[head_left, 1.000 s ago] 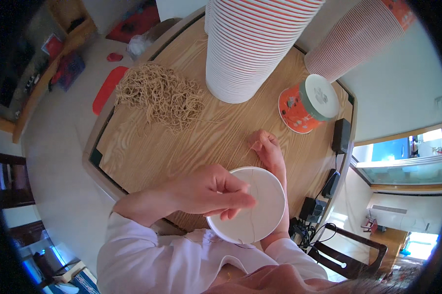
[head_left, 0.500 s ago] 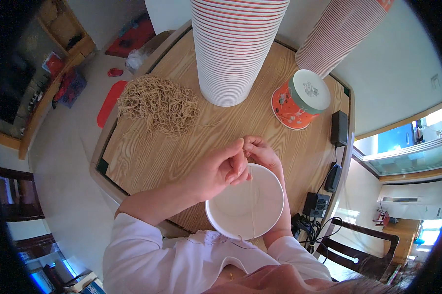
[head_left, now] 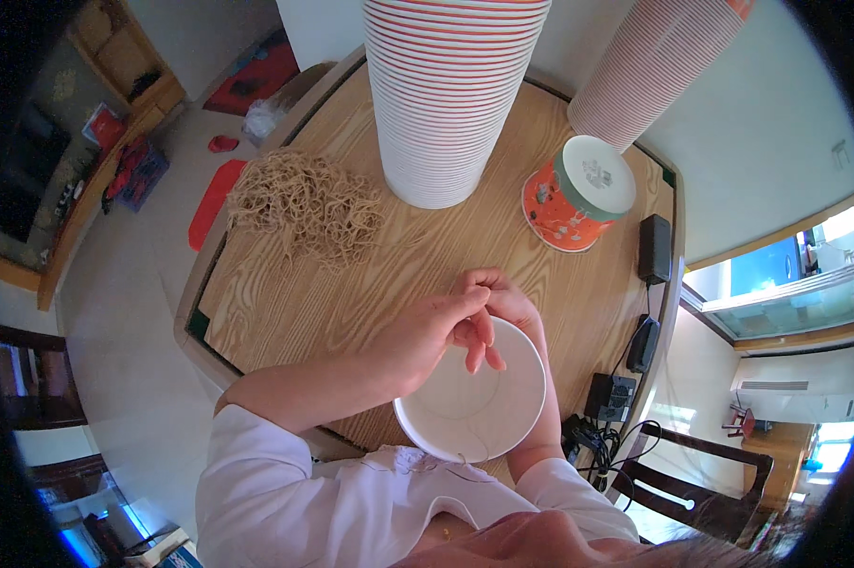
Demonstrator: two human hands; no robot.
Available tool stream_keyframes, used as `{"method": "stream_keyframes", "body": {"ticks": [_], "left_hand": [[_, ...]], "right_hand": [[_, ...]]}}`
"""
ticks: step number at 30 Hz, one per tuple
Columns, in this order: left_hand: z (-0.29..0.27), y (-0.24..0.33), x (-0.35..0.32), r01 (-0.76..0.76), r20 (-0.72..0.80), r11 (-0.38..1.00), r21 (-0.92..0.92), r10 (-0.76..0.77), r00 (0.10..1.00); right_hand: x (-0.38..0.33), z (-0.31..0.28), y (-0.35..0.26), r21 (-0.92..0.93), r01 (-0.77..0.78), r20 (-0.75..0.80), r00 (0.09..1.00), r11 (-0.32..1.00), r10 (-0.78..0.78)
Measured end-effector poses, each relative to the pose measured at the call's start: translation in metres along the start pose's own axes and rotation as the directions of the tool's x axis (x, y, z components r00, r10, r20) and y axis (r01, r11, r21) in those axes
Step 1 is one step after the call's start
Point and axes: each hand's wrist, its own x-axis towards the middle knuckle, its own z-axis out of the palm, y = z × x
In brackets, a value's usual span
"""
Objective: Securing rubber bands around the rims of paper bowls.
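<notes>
A white paper tub (head_left: 446,417) stands mouth up close to my body, with a thin tan string (head_left: 484,443) slack across its near rim and opening. Over the tub's far rim my left hand (head_left: 441,327) pinches thumb against forefinger, the other fingers hanging loosely over the mouth. My right hand (head_left: 504,301) is at the far rim with its fingers curled, meeting the left fingertips. The string's end appears to run into both pinches, though the fingers mostly hide it. My right forearm passes along the tub's right side.
A tangled heap of tan strings (head_left: 304,204) lies on the wooden table (head_left: 285,312) at left. A tall stack of white tubs (head_left: 436,142) rises at the back, another stack (head_left: 644,76) behind right. An upturned orange-and-green tub (head_left: 578,194), black adapters (head_left: 654,248) and cables line the right.
My left hand has shifted slightly right and its lower fingers have loosened downward. The string, stretched straight across the tub's mouth before, now hangs slack. My right hand has curled in more.
</notes>
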Motion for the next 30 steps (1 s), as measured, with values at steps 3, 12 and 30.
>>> {"method": "stream_keyframes", "body": {"ticks": [3,12,30], "left_hand": [[0.001,-0.009,0.004,-0.039,-0.076,0.998,-0.044,0.036,0.996],[-0.01,0.019,0.0,-0.236,0.149,0.968,0.088,0.221,0.964],[-0.038,0.03,-0.005,-0.187,0.177,0.199,0.962,0.064,0.982]], "right_hand": [[-0.005,0.017,-0.017,0.008,-0.061,0.003,0.998,0.998,0.061],[-0.003,0.015,-0.014,0.053,-0.113,0.068,0.992,0.992,0.11],[-0.001,-0.001,0.0,0.121,0.149,0.202,0.964,0.981,-0.172]]}}
